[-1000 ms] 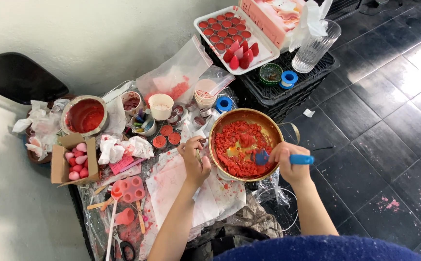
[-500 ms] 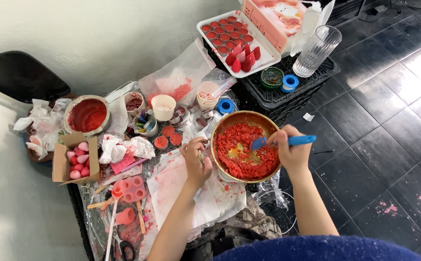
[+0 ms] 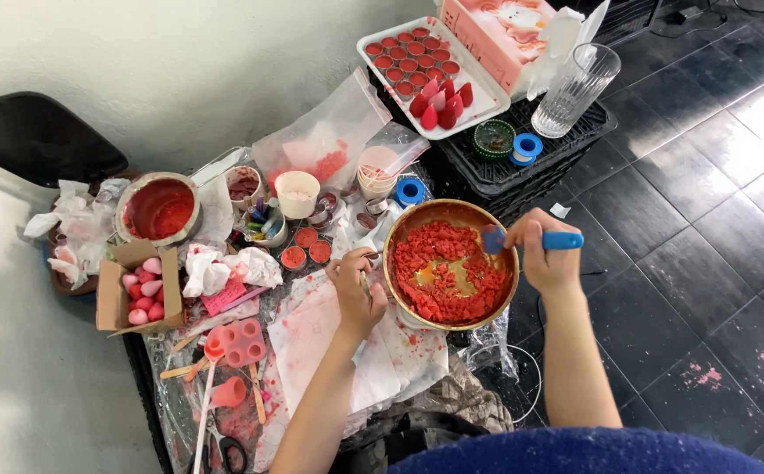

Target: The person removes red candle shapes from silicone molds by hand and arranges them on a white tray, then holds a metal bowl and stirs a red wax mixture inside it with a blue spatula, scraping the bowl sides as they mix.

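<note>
Cluttered floor, spatula (image 3: pixel 535 240) tip buried in bowl (image 3: pixel 448 263)

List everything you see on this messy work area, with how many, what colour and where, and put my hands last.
metal bowl: one, brass-coloured, centre, holding red chunks
red chunks: many, red, inside the metal bowl
spatula: one, blue, over the bowl's right rim
small pot: one, metal, red inside, left
cardboard box: one, brown, far left, holding pink pieces
silicone mould: one, pink, lower left
white cup: one, behind the bowl
white tray: one, on the crate, holding red-filled tins
black crate: one, upper right
glass tumbler: one, clear, on the crate
tape rolls: two, blue, near the crate
left hand: fingers at the bowl's left rim
right hand: gripping the spatula
</note>
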